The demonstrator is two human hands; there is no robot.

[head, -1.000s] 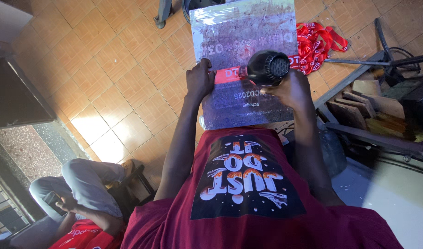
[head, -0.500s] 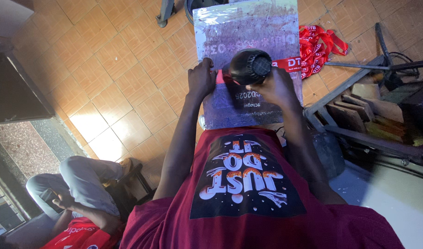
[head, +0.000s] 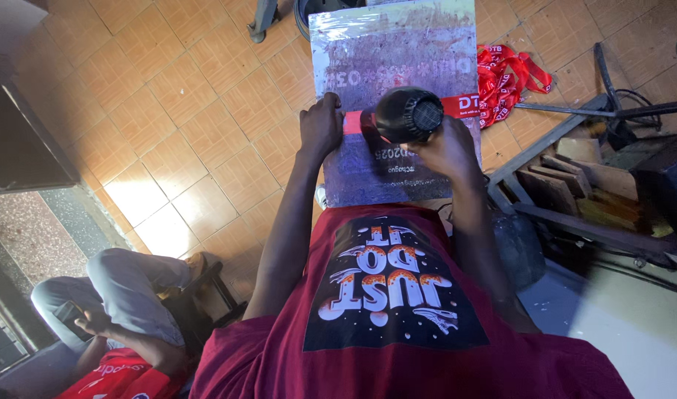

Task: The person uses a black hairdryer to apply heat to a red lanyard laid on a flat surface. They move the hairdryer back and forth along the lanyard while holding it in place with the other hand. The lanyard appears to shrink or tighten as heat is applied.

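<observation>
Gripping a black hair dryer point(head: 406, 114) at upper centre, the right hand point(head: 448, 148) has fingers wrapped round its handle. Left hand point(head: 320, 125), fingers curled, presses the grey printed board point(head: 397, 55) beside a red ribbon point(head: 464, 104).

Landmark: the board point(head: 397, 66), lying flat over the tiled floor point(head: 168, 111), just ahead of the person's chest.

- Strip point(head: 464, 105) lies across the board, side to side, about midway along it.
- Left hand point(head: 320, 127) rests on the board's left edge, at the strip's left end.
- Blower point(head: 406, 114) sits over the board's middle, above the strip, held in the right hand point(head: 448, 146) at the board's right side.
- Heap of straps point(head: 510, 77) on the floor just right of the board.
- Metal frame point(head: 575, 125) with wood pieces point(head: 575, 174) further right.
- Seated person point(head: 124, 310) well off to the near left of the board.
</observation>
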